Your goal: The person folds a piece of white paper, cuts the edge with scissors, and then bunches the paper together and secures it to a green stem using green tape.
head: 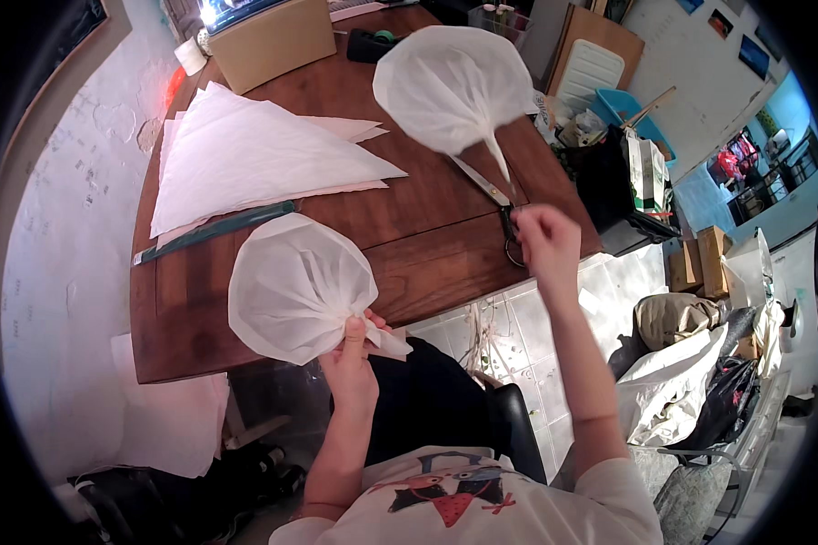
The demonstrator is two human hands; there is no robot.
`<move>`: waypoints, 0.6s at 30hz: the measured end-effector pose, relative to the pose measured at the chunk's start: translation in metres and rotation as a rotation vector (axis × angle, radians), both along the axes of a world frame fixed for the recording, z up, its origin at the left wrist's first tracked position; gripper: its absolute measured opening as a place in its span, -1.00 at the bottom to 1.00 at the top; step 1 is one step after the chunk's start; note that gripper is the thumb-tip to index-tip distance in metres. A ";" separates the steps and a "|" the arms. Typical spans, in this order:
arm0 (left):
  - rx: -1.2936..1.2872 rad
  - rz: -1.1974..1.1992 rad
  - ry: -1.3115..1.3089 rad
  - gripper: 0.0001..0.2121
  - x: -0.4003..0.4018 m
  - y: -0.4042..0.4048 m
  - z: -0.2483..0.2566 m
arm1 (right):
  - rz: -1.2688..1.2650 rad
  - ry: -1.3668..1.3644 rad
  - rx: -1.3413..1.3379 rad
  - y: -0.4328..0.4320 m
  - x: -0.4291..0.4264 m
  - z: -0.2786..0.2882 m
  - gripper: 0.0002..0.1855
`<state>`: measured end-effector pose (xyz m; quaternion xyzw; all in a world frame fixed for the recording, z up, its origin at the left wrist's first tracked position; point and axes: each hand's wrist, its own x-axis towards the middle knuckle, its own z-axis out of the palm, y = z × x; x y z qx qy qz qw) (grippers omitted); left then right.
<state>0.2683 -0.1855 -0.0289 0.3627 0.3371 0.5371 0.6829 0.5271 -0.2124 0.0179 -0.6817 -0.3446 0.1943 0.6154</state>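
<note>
My left hand [354, 351] pinches the gathered neck of a round sheet of thin white paper [293, 286], which fans out in pleats above the table's front edge. A short twisted tail of it sticks out to the right of my fingers. Over the far right of the table is a second pleated white paper round [450, 88], narrowing to a thin twisted stem. My right hand [551, 238], fingers curled, is near that stem's tip and beside a pair of scissors [508, 225] with black handles. Whether its fingers grip anything is unclear.
Stacked triangular white and pink sheets [266, 157] lie at left on the wooden table [436, 266], with a dark green roll [218, 230] along their front. Behind stand a cardboard box [273, 44] and a black tape dispenser [368, 46]. A black bin [613, 184] adjoins the right edge.
</note>
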 end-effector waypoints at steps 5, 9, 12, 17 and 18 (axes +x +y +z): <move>-0.014 0.000 -0.024 -0.81 0.004 -0.004 0.004 | 0.014 -0.241 0.030 0.064 0.057 -0.019 -0.84; -0.021 -0.029 -0.015 -0.81 0.001 -0.002 0.005 | -0.039 -0.417 -0.066 0.091 0.064 -0.024 -0.86; -0.031 -0.048 -0.021 -0.81 0.003 -0.002 0.000 | -0.053 -0.609 -0.159 0.104 0.079 -0.031 -0.86; -0.044 -0.021 -0.022 -0.78 0.011 -0.001 -0.001 | 0.172 -0.868 0.189 0.071 0.003 0.013 -0.52; -0.060 -0.003 -0.013 -0.75 0.009 -0.001 -0.002 | 0.385 -0.377 0.053 0.057 -0.033 0.019 -0.45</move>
